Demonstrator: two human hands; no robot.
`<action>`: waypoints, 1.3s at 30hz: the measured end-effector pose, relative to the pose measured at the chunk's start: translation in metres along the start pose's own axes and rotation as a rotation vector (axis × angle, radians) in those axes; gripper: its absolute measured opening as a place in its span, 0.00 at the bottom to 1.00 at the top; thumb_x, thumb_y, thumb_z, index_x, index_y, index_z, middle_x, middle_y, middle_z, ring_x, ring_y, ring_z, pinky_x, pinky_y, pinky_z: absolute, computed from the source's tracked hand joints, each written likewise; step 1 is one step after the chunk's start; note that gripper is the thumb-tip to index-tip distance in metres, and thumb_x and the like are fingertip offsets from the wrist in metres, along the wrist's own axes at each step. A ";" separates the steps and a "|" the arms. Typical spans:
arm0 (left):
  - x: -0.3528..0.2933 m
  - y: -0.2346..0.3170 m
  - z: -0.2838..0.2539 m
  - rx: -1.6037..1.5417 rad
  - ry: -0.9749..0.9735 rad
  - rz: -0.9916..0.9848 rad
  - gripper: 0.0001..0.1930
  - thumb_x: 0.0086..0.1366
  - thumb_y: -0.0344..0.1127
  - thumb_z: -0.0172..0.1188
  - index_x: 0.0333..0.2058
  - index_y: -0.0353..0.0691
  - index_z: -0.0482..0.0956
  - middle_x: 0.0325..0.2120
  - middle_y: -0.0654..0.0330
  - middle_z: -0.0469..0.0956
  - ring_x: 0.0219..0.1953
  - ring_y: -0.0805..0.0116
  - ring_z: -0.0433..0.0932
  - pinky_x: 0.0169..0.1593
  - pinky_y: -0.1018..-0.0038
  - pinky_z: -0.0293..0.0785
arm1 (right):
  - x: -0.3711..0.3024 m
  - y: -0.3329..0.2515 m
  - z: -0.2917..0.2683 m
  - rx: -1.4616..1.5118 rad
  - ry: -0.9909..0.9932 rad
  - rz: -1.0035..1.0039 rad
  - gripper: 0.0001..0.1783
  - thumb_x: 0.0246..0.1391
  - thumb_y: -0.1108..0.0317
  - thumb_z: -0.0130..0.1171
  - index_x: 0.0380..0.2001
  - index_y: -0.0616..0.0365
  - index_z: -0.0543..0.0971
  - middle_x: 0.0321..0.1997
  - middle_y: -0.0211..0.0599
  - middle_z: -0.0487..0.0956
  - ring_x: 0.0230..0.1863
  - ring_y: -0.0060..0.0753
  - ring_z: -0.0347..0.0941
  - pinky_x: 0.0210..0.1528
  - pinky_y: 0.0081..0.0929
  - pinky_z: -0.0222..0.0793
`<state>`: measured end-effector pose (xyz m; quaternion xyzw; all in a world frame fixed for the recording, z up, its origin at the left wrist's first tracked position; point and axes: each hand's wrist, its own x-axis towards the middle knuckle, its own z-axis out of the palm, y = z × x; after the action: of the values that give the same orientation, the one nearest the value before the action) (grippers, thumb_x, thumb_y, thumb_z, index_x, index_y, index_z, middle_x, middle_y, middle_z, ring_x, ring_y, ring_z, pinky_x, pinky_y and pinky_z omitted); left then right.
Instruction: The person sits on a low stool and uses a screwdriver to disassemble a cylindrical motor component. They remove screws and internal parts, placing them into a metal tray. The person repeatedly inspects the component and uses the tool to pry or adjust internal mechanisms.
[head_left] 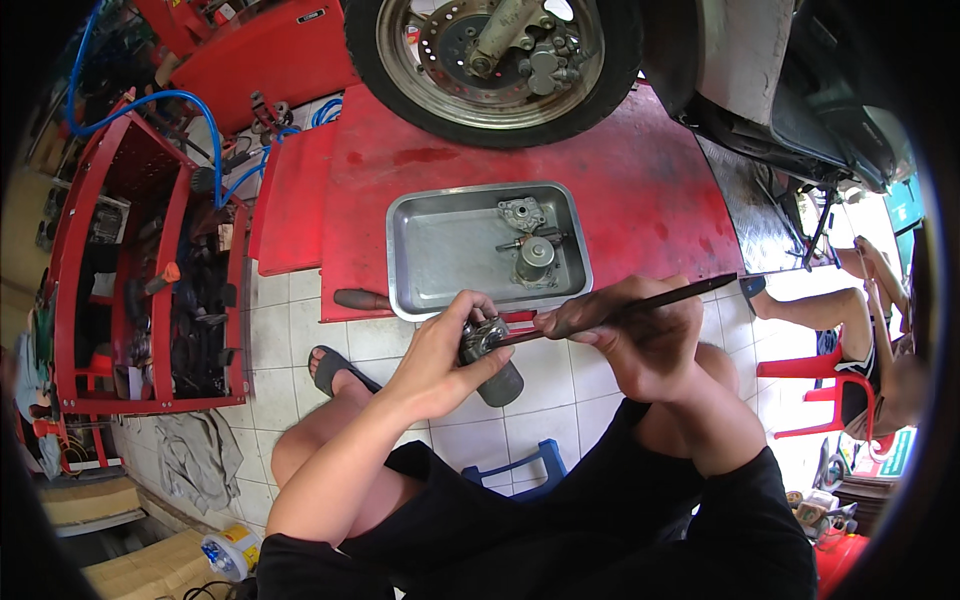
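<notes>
Grey metal fills our left hand (pixel 435 365): its fingers are curled around a cylindrical metal part (pixel 503 386), thumb across the upper end, rounded body hanging below. We hold it in the air on our side of the table's near edge, with white floor tiles (pixel 470 440) behind it. Our right hand (pixel 640 335) has its fingers closed around a long dark tool (pixel 692 290); a thin shaft runs left to the part's upper end, while a tapering dark end sticks out past our knuckles to the right. Whether the shaft's tip is seated in the part we cannot tell. Beyond our hands, a shallow metal tray (pixel 440 255) sits on the red table (pixel 650 205), up by its near edge. Toward the tray's far right corner lies a cast metal housing (pixel 521 213), and close to its right edge, nearer us, a second cylindrical unit (pixel 536 260). Left of the tray, a dark reddish handle (pixel 360 299) lies at the table's near edge. Toward the table's far edge stands a wheel (pixel 470 60) with a black tyre and a drilled brake disc. Below our hands we see a blue stool (pixel 545 465) on the floor.
</notes>
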<state>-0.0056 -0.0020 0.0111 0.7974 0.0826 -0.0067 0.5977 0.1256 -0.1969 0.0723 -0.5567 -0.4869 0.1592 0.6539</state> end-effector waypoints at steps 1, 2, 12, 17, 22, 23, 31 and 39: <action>-0.001 0.000 0.000 0.020 0.015 -0.001 0.21 0.61 0.31 0.66 0.48 0.37 0.67 0.35 0.58 0.73 0.39 0.71 0.71 0.45 0.73 0.69 | 0.001 0.000 0.001 -0.008 -0.024 -0.012 0.05 0.54 0.89 0.55 0.33 0.73 0.77 0.33 0.52 0.83 0.41 0.47 0.84 0.47 0.44 0.82; -0.001 0.000 0.000 0.040 0.029 -0.001 0.20 0.61 0.30 0.66 0.48 0.37 0.67 0.35 0.58 0.73 0.39 0.71 0.71 0.45 0.73 0.69 | 0.001 -0.001 0.001 -0.016 -0.048 -0.024 0.06 0.52 0.89 0.58 0.34 0.72 0.79 0.34 0.49 0.84 0.41 0.44 0.85 0.46 0.38 0.82; 0.002 -0.003 0.001 0.037 0.129 0.083 0.23 0.57 0.32 0.67 0.47 0.36 0.67 0.34 0.48 0.77 0.36 0.52 0.79 0.43 0.63 0.73 | 0.008 -0.002 0.001 -0.193 -0.212 -0.122 0.13 0.45 0.91 0.59 0.34 0.67 0.82 0.35 0.45 0.86 0.42 0.44 0.85 0.45 0.30 0.84; 0.005 0.001 0.001 0.100 0.166 0.109 0.21 0.57 0.30 0.67 0.47 0.37 0.67 0.33 0.49 0.77 0.36 0.53 0.79 0.43 0.64 0.74 | 0.005 0.004 0.004 -0.082 -0.069 -0.063 0.12 0.47 0.93 0.56 0.33 0.70 0.82 0.35 0.45 0.86 0.43 0.39 0.85 0.48 0.28 0.83; 0.022 0.006 -0.004 0.137 0.215 0.070 0.21 0.57 0.32 0.68 0.46 0.37 0.68 0.32 0.50 0.78 0.34 0.54 0.79 0.41 0.64 0.74 | 0.007 0.024 -0.001 -0.054 0.023 0.043 0.07 0.52 0.87 0.59 0.34 0.69 0.82 0.35 0.41 0.85 0.37 0.31 0.83 0.41 0.25 0.79; 0.027 0.005 -0.007 0.211 0.223 0.059 0.22 0.57 0.32 0.69 0.47 0.37 0.69 0.33 0.51 0.78 0.35 0.58 0.78 0.42 0.65 0.74 | 0.012 0.024 -0.006 -0.065 -0.002 0.080 0.06 0.53 0.85 0.60 0.35 0.69 0.82 0.35 0.41 0.85 0.36 0.30 0.83 0.41 0.25 0.79; 0.071 -0.019 -0.030 0.597 0.452 -0.073 0.25 0.54 0.39 0.71 0.48 0.40 0.71 0.41 0.44 0.80 0.44 0.42 0.80 0.47 0.56 0.76 | 0.029 0.036 -0.039 0.194 0.303 0.170 0.04 0.59 0.80 0.61 0.36 0.71 0.80 0.34 0.40 0.84 0.38 0.26 0.82 0.42 0.25 0.77; 0.104 -0.026 -0.029 0.850 0.403 -0.265 0.29 0.52 0.44 0.71 0.52 0.44 0.74 0.47 0.46 0.79 0.49 0.43 0.80 0.50 0.53 0.76 | 0.024 0.046 -0.056 -0.032 0.167 0.145 0.07 0.56 0.78 0.64 0.37 0.71 0.80 0.29 0.46 0.84 0.32 0.27 0.81 0.38 0.28 0.76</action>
<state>0.0905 0.0452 -0.0169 0.9389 0.2875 0.0388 0.1854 0.1976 -0.1960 0.0476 -0.6123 -0.3917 0.1513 0.6699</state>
